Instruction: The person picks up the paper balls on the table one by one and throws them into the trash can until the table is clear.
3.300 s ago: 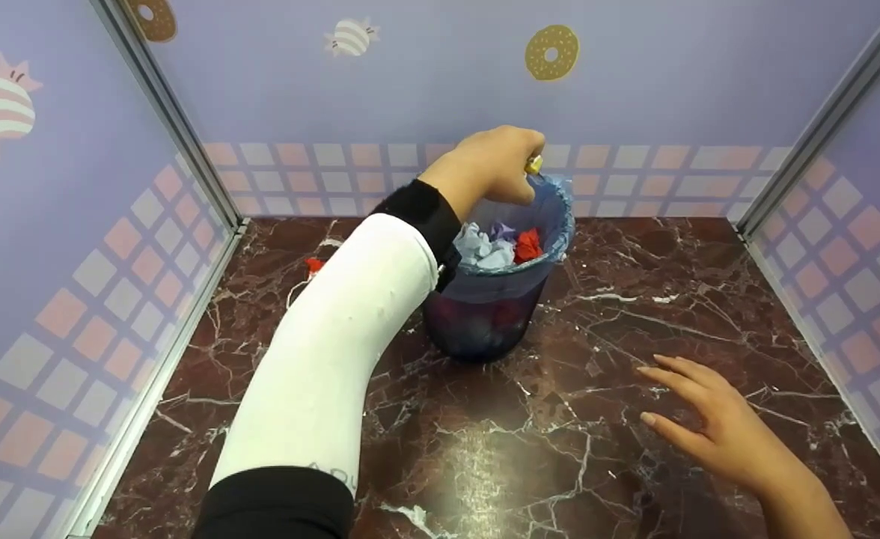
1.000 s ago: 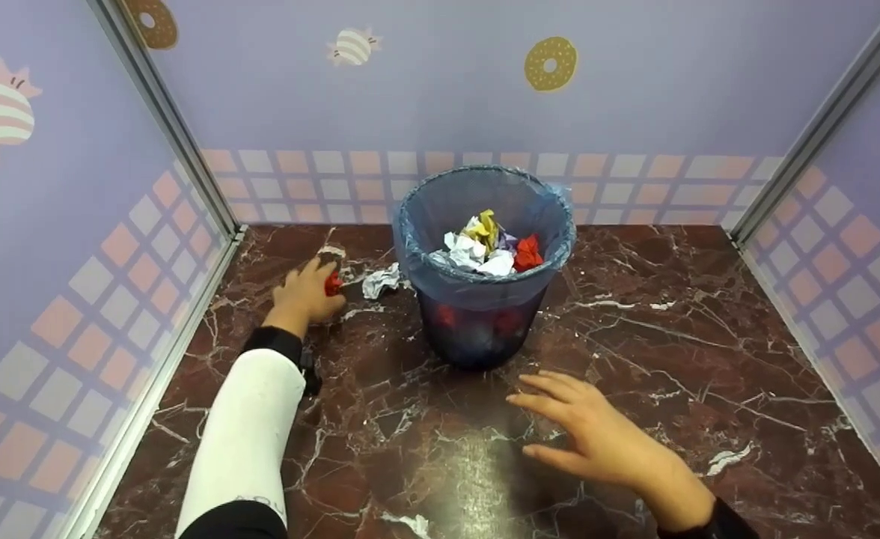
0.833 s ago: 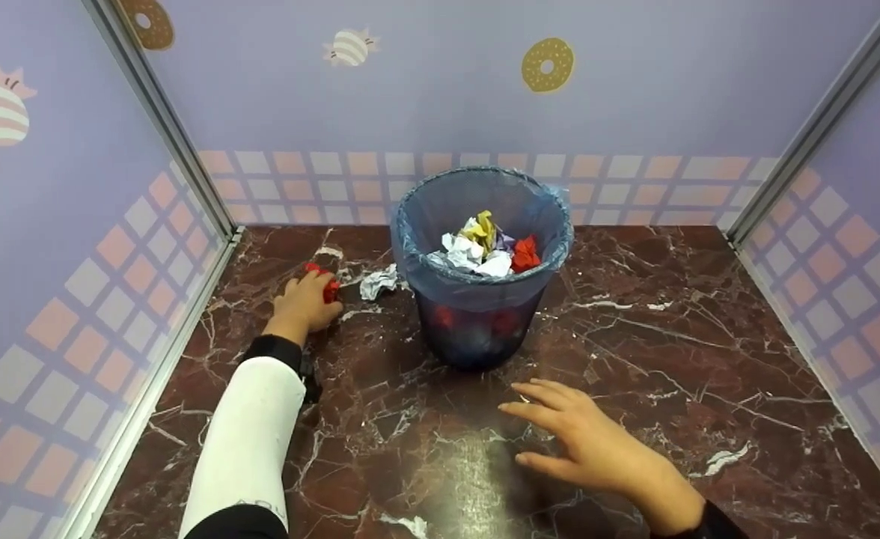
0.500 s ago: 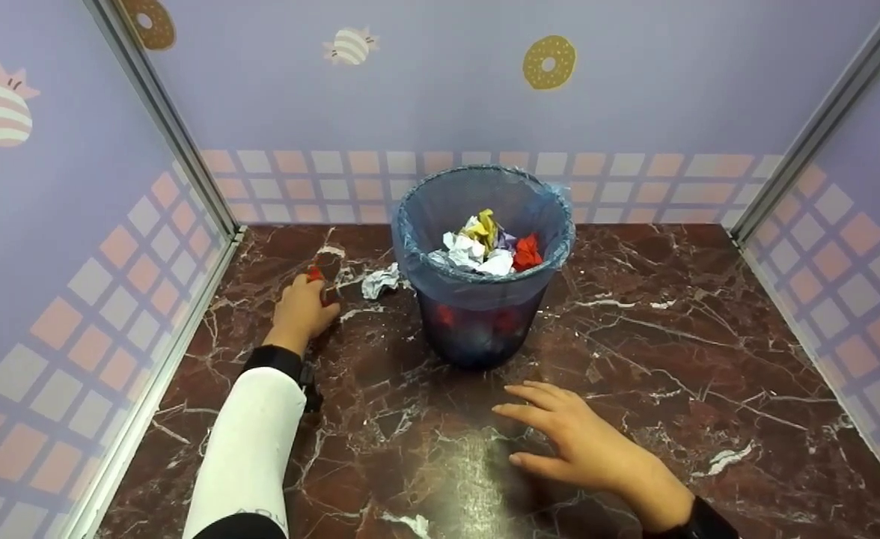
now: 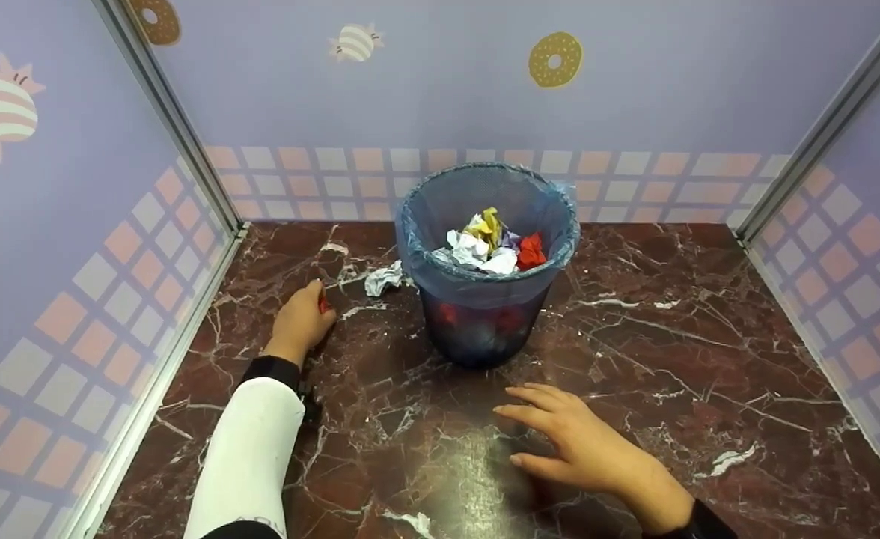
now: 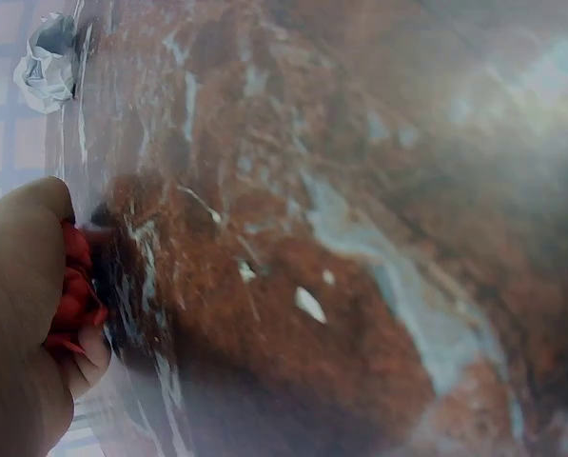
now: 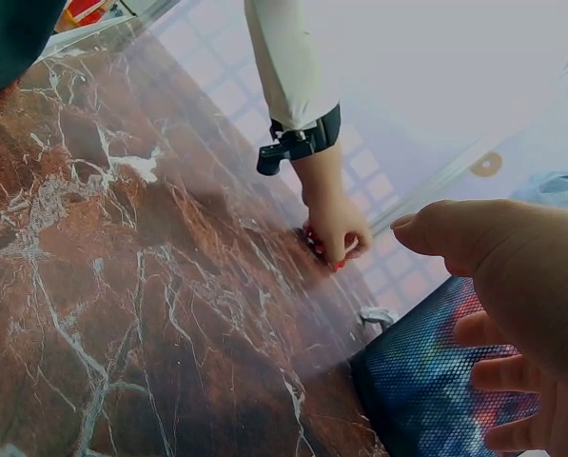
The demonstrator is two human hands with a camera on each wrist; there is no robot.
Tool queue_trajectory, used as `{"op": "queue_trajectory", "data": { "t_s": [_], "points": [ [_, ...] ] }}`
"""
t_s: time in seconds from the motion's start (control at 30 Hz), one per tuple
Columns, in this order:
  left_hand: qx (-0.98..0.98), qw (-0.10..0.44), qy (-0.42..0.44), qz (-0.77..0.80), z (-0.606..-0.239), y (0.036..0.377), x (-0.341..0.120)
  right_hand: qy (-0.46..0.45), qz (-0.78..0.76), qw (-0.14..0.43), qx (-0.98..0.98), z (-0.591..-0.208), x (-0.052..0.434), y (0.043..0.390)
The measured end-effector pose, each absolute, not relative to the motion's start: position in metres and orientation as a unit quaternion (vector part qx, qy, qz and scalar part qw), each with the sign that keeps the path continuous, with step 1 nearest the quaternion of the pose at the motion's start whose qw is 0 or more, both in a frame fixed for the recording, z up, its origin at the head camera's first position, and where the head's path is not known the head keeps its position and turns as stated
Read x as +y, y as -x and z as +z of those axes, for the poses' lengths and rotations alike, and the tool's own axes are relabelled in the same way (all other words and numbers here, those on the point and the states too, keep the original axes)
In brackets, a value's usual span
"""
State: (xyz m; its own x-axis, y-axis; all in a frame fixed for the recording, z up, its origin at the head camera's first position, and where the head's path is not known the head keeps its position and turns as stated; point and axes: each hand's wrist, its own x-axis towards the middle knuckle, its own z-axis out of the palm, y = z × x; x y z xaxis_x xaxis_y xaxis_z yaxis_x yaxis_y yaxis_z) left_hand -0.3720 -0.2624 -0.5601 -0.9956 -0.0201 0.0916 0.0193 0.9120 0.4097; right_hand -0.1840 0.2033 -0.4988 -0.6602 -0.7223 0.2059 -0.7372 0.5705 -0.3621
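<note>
Gripping: the left hand is closed around a crumpled red paper ball, its fingers curled over it down on the marble floor.
Red paper ball: to the left of the waste bin, well apart from its side, almost wholly covered by the hand in the head view. The left wrist view shows its red folds squeezed between thumb and curled fingers; the right wrist view shows a red edge under the knuckles.
Left arm: a white sleeve with a black cuff, stretching from the near edge to the spot left of the bin.
Right hand: the right hand is relaxed and unclenched, fingers spread and nearly straight, holding nothing. It lies low over the floor in front of the bin, slightly to the bin's right. Contact with the floor cannot be told.
Waste bin: dark mesh, upright, lined with a blue plastic bag folded over the rim. It stands near the back wall.
Inside the bin: crumpled papers in white, yellow, purple and red.
White paper scrap: a crumpled piece on the floor just beside the bin's left side, between the bin and the left hand.
Walls: lilac panels with doughnut and bee pictures behind and beside the bin.
</note>
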Motion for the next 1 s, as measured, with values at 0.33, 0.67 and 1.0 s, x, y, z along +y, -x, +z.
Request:
{"op": "queue_trajectory", "data": {
  "t_s": [0.33, 0.67, 1.0],
  "points": [
    [-0.982, 0.043, -0.016, -0.183, -0.566, 0.361, -0.27, -0.411, 0.213, 0.023, -0.886, -0.5, 0.204, 0.185],
    [-0.991, 0.027, -0.017, -0.13, -0.568, 0.355, -0.276, -0.409, 0.221, 0.015, -0.885, -0.5, 0.209, 0.184],
    [-0.982, 0.068, -0.012, -0.176, -0.538, 0.35, -0.282, -0.406, 0.217, 0.038, -0.887, -0.501, 0.223, 0.186]
  ]
}}
